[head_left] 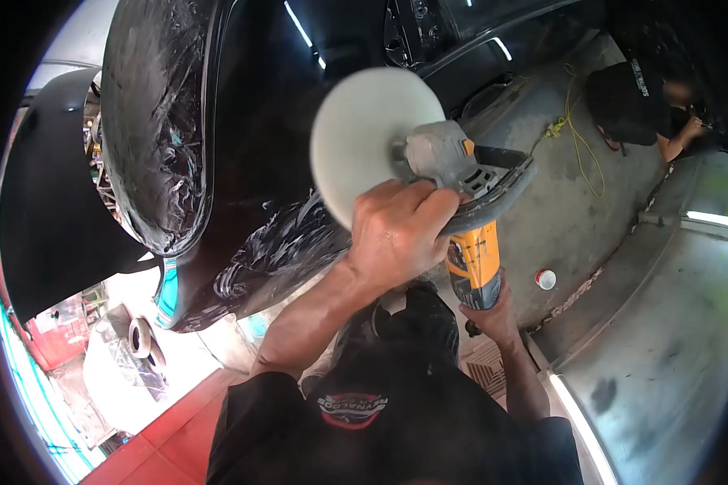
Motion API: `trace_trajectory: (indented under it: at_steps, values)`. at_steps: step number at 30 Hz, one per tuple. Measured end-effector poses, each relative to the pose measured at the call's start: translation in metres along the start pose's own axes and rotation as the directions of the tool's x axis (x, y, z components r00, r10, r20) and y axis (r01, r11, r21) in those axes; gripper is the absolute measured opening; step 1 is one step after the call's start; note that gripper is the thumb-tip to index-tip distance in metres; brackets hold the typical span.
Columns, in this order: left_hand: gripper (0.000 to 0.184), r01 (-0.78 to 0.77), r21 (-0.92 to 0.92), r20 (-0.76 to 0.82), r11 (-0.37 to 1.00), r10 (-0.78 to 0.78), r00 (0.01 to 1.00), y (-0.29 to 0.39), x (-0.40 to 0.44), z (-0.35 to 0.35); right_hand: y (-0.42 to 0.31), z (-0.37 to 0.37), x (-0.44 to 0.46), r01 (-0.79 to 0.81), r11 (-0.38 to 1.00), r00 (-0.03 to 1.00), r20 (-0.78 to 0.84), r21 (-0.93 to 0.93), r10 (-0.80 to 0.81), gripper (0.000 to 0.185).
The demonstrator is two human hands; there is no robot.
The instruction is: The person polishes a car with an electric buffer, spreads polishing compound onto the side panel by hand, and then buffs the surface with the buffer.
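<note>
A yellow and grey power polisher [476, 259] with a round white pad [372, 133] is held up against a glossy black car panel [275, 105]. My left hand [400, 230] is wrapped round the polisher's front handle, just below the pad. Lower down, my right hand [493, 307] grips the rear end of the yellow body, partly hidden behind it. White smears of compound [279, 242] mark the lower black panel. Whether the pad touches the surface cannot be made out.
Plastic film covers the wheel [158, 121] at the upper left. A yellow cord [574, 129] lies on the concrete floor, with a white cup [546, 280] lower down. Another person [623, 105] in dark clothes is at the upper right. Red floor tiles [174, 428] show lower left.
</note>
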State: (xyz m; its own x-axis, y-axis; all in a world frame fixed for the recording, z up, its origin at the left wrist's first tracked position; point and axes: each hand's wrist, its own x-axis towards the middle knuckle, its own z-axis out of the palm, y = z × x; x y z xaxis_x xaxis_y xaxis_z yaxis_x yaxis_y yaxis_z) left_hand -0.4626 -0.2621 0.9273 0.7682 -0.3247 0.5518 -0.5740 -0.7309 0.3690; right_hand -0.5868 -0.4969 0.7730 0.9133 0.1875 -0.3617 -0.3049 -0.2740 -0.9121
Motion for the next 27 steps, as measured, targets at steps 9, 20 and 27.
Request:
trace_trajectory:
  at_steps: [9, 20, 27]
  values:
    - [0.019, 0.130, -0.012, 0.031, 0.991, -0.130, 0.991, 0.013, -0.031, -0.005, -0.004, -0.002, -0.028, -0.106, 0.991, 0.994, 0.022, -0.082, 0.108, 0.082]
    - [0.019, 0.107, -0.039, -0.110, 0.993, -0.111, 0.988, 0.003, -0.077, -0.012, -0.007, -0.010, -0.021, -0.137, 0.981, 0.985, 0.083, -0.135, 0.149, 0.085]
    - [0.029, -0.030, 0.054, -0.170, 0.998, 0.039, 0.985, 0.004, -0.031, -0.068, -0.043, 0.003, 0.010, 0.142, 0.982, 0.989, 0.064, -0.123, -0.135, 0.086]
